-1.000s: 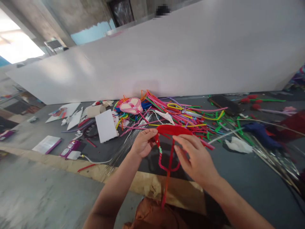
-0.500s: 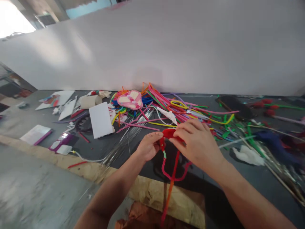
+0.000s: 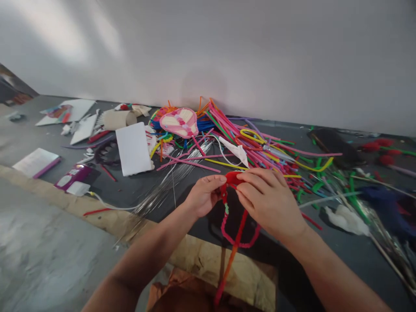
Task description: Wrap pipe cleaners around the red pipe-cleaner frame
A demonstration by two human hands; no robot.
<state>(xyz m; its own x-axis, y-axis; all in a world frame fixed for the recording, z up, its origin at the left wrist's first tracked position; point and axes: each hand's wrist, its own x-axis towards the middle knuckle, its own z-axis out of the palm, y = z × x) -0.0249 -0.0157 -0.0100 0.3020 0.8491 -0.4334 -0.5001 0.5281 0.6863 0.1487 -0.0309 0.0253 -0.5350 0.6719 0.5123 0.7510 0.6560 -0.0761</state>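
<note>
My left hand (image 3: 203, 197) and my right hand (image 3: 268, 201) both pinch the top of a red pipe-cleaner shape (image 3: 236, 227), held just above the dark table (image 3: 169, 190). The shape has a red top piece between my fingertips, a pink loop below it and a red-orange stem hanging down toward my lap. A small pale green wrap sits on its left strand. My right hand covers most of the red top. Beyond my hands lies a big heap of coloured pipe cleaners (image 3: 260, 147) with a pink woven heart (image 3: 179, 122) on it.
A white card (image 3: 134, 148), a cardboard tube (image 3: 119, 119), paper scraps and a purple packet (image 3: 72, 177) lie on the left. Thin wires (image 3: 162, 190) fan out near my left hand. Green stems, red pompoms and blue fluff sit on the right. A white wall board stands behind.
The view has tilted down. My right hand has closed over the red top piece, which showed as a wide strip one second ago; both hands stay together on the shape.
</note>
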